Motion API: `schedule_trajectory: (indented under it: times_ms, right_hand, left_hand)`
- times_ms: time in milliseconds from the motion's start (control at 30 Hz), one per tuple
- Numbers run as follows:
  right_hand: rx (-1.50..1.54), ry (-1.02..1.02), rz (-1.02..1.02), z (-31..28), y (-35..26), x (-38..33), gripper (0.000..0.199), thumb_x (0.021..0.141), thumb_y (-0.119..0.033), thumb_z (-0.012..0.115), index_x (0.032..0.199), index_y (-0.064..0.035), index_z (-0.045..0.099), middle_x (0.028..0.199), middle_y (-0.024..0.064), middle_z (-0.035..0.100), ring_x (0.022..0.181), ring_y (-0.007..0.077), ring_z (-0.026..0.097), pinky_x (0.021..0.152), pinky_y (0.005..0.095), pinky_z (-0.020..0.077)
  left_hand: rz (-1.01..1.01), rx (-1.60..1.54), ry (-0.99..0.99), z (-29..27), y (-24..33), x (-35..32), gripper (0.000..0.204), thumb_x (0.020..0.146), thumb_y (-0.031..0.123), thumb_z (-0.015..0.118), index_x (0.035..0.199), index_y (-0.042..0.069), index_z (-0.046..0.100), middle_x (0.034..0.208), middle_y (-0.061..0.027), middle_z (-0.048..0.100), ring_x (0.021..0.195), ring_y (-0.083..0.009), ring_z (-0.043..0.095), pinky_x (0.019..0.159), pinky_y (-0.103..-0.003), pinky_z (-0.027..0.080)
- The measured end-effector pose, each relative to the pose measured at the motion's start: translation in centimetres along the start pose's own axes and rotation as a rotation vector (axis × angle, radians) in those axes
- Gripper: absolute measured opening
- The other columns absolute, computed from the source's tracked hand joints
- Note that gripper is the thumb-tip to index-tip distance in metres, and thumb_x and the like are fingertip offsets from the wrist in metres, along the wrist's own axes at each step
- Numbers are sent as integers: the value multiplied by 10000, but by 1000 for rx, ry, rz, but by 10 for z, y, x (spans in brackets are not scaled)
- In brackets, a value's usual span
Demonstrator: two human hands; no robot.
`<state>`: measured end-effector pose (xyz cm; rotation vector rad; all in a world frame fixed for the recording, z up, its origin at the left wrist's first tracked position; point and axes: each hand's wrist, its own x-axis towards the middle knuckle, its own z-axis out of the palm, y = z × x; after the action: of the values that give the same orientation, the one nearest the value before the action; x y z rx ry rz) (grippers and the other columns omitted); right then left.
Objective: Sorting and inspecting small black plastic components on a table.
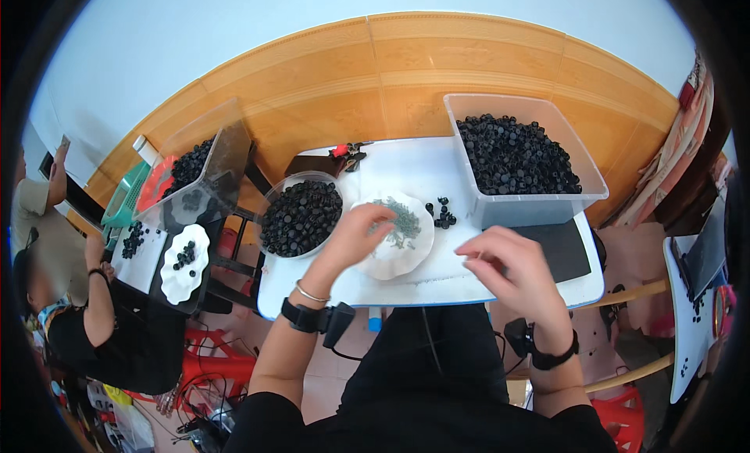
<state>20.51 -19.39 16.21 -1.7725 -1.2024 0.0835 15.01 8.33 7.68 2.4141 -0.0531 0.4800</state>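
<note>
We work at a small white counter (437, 277) set against a wood-panelled wall.

1. Left hand (355, 232): it reaches over the near-left rim of a white scalloped plate (391, 261). Its fingers (381, 213) are curled together at the edge of a small heap of grey-green parts (402, 221) lying on the plate. We cannot tell whether they pinch a part, since the fingertips blur against the heap.

2. Right hand (512, 269): it hovers above the counter's near edge, to the right of the plate and apart from it. Thumb and forefinger are drawn close together; anything held between them is too small to make out.

3. Supply containers: a round clear bowl (301, 217) filled with small black caps stands just left of the plate. A rectangular clear bin (523, 160) holding many more black caps stands at the far right of the counter. A few loose black caps (442, 213) lie on the counter between plate and bin.

4. Surroundings: a dark mat (562, 250) lies below the bin. At the far left, another person sits by a second white plate (185, 264) carrying black caps.
</note>
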Motion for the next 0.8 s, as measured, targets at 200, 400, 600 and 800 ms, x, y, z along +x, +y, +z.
schedule_trajectory:
  times_ms: [200,400,600,800]
  right_hand:
    - [-331,-305,176,45,107,8,310,833,-112,581,1110,27,565,1124,187,558,989,338,583,868,386,474]
    - [-428,-129,131,87,145,38,461,809,61,458,1270,54,443,1364,264,370,1271,383,373,1054,401,327]
    - [-603,-311,313,101,170,73,504,815,41,446,1317,16,409,1426,252,295,1327,414,283,1079,411,299]
    - [-366,-222,156,94,168,54,410,760,14,606,1160,-31,523,1185,159,532,1157,346,465,977,398,394]
  left_hand:
    - [150,141,-35,46,-11,29,214,702,81,688,901,51,616,850,-134,582,858,-324,559,774,-411,455]
    - [45,308,-122,59,-24,28,261,700,55,684,954,62,620,943,-110,576,931,-308,553,817,-391,459]
    - [-34,348,-99,63,-24,20,252,691,41,685,929,77,612,961,-93,550,946,-297,549,804,-386,472]
    - [-61,287,-87,60,-28,16,209,687,48,692,870,65,593,930,-95,544,919,-297,555,775,-382,474]
